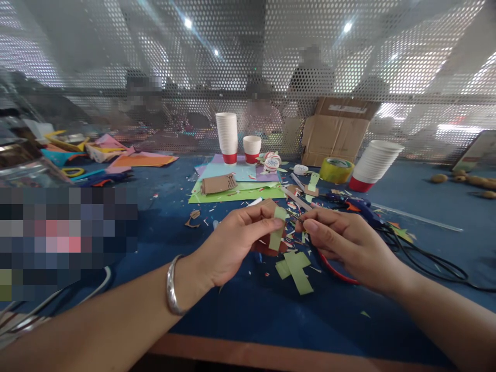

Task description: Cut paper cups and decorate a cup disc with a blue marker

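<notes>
My left hand (236, 240), with a silver bangle at the wrist, pinches a light green paper strip (276, 237) between thumb and fingers. Brown cardboard shows behind the strip. Close by on the right, my right hand (343, 240) is closed on a thin, dark, pointed tool (293, 215), whose tip reaches toward the strip. Most of that tool is hidden by the fingers. A red curved piece (337, 268) shows beneath my right hand; I cannot tell whether it belongs to the tool. Below the hands, crossed green paper strips (297, 271) lie on the blue table.
Behind my hands are paper scraps, coloured sheets (244, 194), a cardboard roll (218, 183) and stacked paper cups (227, 137). Yellow tape (336, 170), more cups (374, 165), a cardboard box (335, 134), a glue gun (358, 206) and black cable (430, 263) occupy the right.
</notes>
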{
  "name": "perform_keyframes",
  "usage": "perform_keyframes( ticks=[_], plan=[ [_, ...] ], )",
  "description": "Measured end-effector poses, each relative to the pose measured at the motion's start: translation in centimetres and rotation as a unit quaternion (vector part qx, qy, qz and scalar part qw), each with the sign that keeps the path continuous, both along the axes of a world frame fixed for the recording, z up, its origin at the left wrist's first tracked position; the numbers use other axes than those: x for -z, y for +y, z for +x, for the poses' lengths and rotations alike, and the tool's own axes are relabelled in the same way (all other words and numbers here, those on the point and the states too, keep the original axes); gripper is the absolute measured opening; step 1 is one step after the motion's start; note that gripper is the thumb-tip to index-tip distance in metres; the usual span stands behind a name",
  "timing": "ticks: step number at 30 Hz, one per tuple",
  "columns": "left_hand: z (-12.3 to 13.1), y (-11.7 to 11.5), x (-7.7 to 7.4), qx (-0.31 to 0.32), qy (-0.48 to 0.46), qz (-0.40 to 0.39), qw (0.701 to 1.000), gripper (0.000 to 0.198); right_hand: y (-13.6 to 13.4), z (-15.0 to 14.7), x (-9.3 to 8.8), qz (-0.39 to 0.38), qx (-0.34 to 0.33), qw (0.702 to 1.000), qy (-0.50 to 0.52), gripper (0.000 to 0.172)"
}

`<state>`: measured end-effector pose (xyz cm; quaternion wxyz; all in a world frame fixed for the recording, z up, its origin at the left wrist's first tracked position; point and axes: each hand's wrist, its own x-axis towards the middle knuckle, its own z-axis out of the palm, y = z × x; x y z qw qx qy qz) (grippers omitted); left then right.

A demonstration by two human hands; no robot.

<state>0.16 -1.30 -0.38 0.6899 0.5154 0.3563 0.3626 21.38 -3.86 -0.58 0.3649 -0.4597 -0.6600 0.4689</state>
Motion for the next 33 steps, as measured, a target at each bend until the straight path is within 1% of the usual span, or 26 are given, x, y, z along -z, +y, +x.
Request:
perform_keyframes(
  ticks=[6,11,17,22,26,33],
  plan=[
    [-0.04,0.02,-0.33,0.002,0.001,-0.010,1.000,0.019,0.09,0.05,0.00,0.002,0.003,1.000,0.000,0.041],
    [-0.10,0.10,-0.41,-0.009,0.006,-0.017,1.000,0.019,0.15,0.03,-0.11,0.025,0.015,0.999,-0.018,0.039],
    [-0.20,0.27,-0.26,-0.030,-0.001,0.006,1.000,0.020,0.24,0.07,-0.15,0.031,0.018,0.999,-0.024,0.040],
    [-0.33,0.55,-0.35,-0.048,0.009,0.019,0.999,0.019,0.33,0.21,-0.14,0.004,0.010,1.000,-0.013,0.041],
    [-0.32,0.70,-0.35,-0.063,0.020,0.031,0.997,0.018,0.37,0.32,-0.21,0.008,0.014,1.000,-0.016,0.042],
    [-0.36,0.59,-0.21,-0.058,0.019,0.045,0.997,0.020,0.38,0.25,-0.48,0.023,0.002,0.999,-0.038,0.041]
  ],
)
